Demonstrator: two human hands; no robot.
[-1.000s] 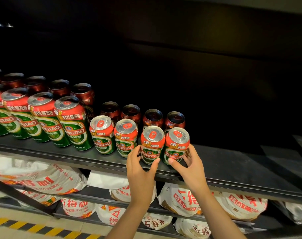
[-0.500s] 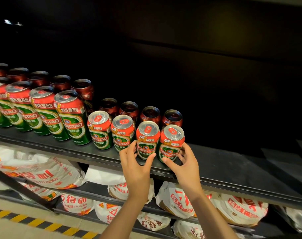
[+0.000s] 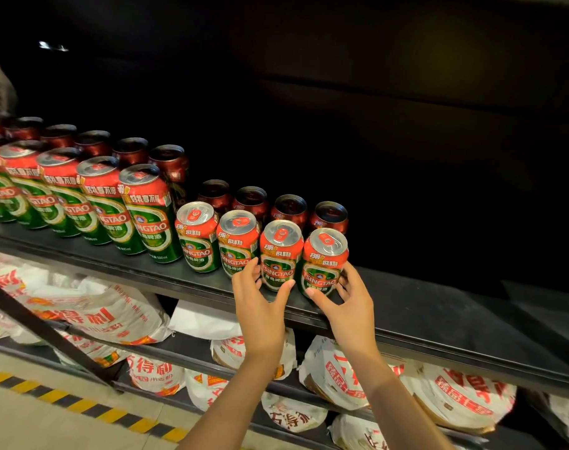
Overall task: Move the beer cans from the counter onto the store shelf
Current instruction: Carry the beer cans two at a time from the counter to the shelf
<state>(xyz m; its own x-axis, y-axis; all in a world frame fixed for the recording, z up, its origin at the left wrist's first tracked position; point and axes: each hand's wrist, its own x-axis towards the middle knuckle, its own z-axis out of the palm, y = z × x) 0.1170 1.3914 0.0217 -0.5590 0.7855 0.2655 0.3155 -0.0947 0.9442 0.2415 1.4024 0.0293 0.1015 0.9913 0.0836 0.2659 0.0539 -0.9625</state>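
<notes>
Both hands are up at the front edge of the dark shelf, each on a short beer can. The left hand has thumb and fingers curled round the third short can; the right hand wraps the end can the same way, fingertips half hidden behind it. Both cans stand upright on the shelf, touching each other. Two more short cans sit just left, then a row of tall cans running off the left edge. The back row of cans is so dark you can't really read the labels. Below, printed white bags are partly blocked by the shelf and arms.
</notes>
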